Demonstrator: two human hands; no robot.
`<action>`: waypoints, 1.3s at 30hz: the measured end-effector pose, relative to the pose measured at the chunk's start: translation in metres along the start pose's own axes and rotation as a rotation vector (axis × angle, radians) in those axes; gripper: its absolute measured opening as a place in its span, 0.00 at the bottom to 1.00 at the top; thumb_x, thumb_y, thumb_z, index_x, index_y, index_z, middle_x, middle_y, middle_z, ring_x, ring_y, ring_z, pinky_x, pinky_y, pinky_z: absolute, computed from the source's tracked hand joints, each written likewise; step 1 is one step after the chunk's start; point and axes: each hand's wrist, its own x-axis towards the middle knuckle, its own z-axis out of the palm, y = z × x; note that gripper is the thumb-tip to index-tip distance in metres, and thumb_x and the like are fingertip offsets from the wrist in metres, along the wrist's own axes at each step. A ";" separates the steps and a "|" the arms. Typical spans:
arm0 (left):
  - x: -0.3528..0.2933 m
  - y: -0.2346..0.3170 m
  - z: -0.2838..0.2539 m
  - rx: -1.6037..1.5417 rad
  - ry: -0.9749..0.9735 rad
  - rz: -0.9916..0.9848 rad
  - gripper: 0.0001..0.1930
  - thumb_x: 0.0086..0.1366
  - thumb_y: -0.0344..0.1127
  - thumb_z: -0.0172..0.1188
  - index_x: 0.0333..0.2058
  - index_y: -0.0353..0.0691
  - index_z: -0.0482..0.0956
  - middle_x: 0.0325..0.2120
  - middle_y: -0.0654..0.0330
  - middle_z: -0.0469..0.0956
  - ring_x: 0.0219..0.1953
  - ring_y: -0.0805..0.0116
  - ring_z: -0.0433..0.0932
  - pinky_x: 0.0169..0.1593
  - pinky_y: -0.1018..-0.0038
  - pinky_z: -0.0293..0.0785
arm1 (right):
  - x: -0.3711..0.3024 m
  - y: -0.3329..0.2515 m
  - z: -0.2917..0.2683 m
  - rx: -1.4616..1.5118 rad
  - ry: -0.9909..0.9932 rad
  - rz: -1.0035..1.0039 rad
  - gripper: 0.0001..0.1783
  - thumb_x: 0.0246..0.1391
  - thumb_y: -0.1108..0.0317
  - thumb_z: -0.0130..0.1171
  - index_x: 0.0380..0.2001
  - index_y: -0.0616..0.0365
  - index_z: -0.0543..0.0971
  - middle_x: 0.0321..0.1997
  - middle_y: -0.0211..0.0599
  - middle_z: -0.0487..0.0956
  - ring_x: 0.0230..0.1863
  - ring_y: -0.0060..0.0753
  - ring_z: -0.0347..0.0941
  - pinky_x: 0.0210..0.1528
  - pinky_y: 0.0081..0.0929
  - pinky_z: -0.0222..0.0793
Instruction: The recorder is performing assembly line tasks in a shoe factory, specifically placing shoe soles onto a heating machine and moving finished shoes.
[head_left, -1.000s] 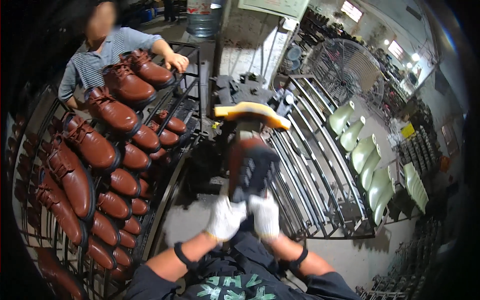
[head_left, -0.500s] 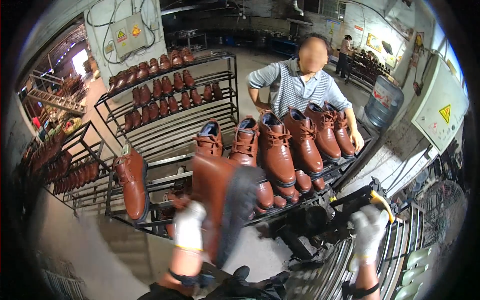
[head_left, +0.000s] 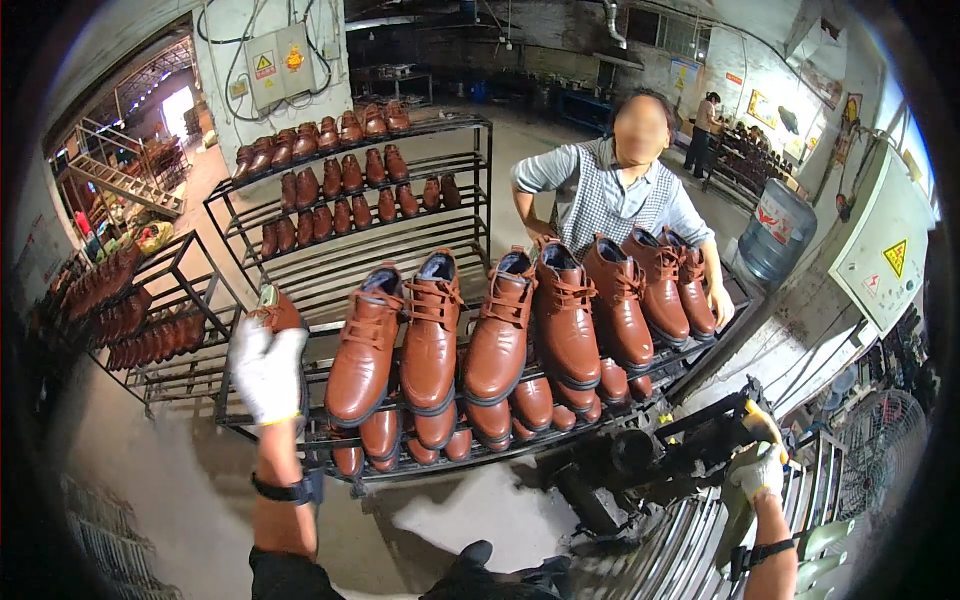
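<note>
My left hand (head_left: 266, 378), in a white glove, is over the front of a brown leather lace-up boot (head_left: 277, 308) at the rack's left end. Its fingers are around the laces; most of the boot is hidden behind the glove. Inside that boot's collar a bit of pale green shows. My right hand (head_left: 757, 474), gloved too, is low on the right with curled fingers around what looks like a green shoe last (head_left: 737, 522), partly hidden. Just above it is a yellow-handled lever (head_left: 764, 428) on a dark machine. Several brown boots (head_left: 432, 345) stand in a row, toes toward me.
The black metal rack (head_left: 450, 466) holds more boots on a lower level. Behind it stands a person (head_left: 625, 190) with one hand at the rack. Other shoe racks (head_left: 360, 262) stand at the back left. More green lasts (head_left: 826, 537) lie at right, by a fan (head_left: 880, 450).
The boot that my left hand held now stands at the left of the row, released. That hand has moved left to the end boot. My right hand has moved slightly right, below the lever.
</note>
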 end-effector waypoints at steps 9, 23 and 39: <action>0.044 -0.203 -0.094 0.405 -0.331 -0.341 0.20 0.56 0.38 0.75 0.45 0.34 0.83 0.40 0.57 0.86 0.40 0.63 0.82 0.46 0.63 0.79 | -0.126 -0.023 -0.079 1.928 -0.045 0.645 0.24 0.61 0.60 0.57 0.56 0.62 0.77 0.48 0.40 0.82 0.49 0.37 0.79 0.57 0.36 0.76; -0.389 0.058 0.374 -0.648 -1.524 -0.571 0.18 0.71 0.41 0.56 0.50 0.35 0.82 0.47 0.56 0.82 0.49 0.62 0.78 0.57 0.62 0.75 | -0.180 -0.066 -0.116 2.819 0.413 0.822 0.34 0.49 0.71 0.59 0.61 0.71 0.70 0.55 0.57 0.80 0.52 0.59 0.80 0.61 0.54 0.76; -0.575 0.211 0.341 -1.013 -1.805 -1.075 0.09 0.69 0.33 0.57 0.42 0.37 0.84 0.43 0.55 0.85 0.45 0.62 0.82 0.57 0.63 0.77 | -0.101 0.053 0.017 2.390 0.689 0.823 0.09 0.71 0.63 0.53 0.43 0.55 0.80 0.37 0.33 0.80 0.43 0.38 0.78 0.49 0.36 0.76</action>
